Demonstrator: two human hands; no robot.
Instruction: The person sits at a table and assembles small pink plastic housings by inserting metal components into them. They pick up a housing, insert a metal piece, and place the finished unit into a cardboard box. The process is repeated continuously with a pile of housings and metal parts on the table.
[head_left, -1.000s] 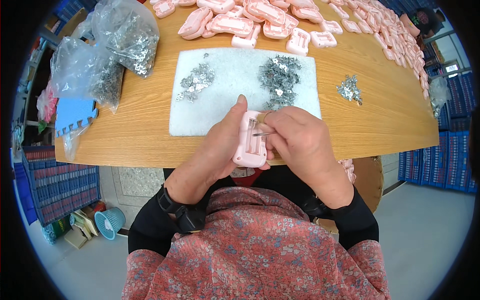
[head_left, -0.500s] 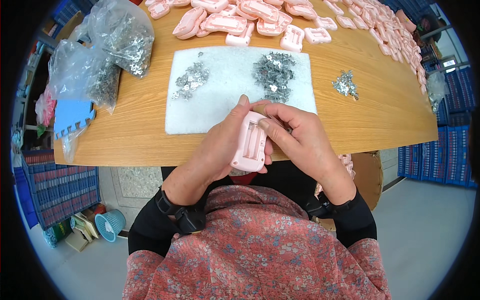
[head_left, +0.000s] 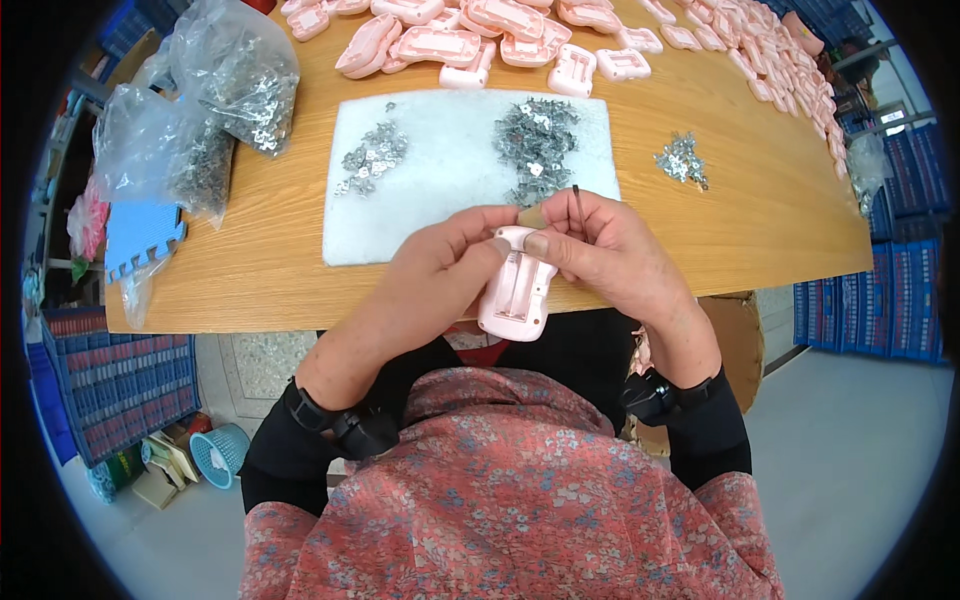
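Observation:
A pink plastic shell (head_left: 518, 290) with a ribbed open compartment is held over the near edge of the wooden table (head_left: 260, 260). My left hand (head_left: 435, 270) grips its upper left side, thumb on its top. My right hand (head_left: 605, 250) presses its thumb on the shell's top right and also pinches a thin dark metal tool (head_left: 577, 200) that points up. A white foam pad (head_left: 450, 170) lies just beyond the hands, bearing a small heap of metal clips (head_left: 368, 160) on the left and a larger heap (head_left: 535, 145) on the right.
Many pink shells (head_left: 450, 45) lie along the table's far edge and down its right side. Clear bags of metal parts (head_left: 215, 100) and a blue foam tile (head_left: 140, 235) sit at the left. A loose clip pile (head_left: 682, 160) lies right of the pad. Blue crates (head_left: 110, 385) stand on the floor.
The hands and shell have shifted slightly. The shell has turned so its open ribbed compartment faces up, and the right hand's tool has lifted off the shell and points upward.

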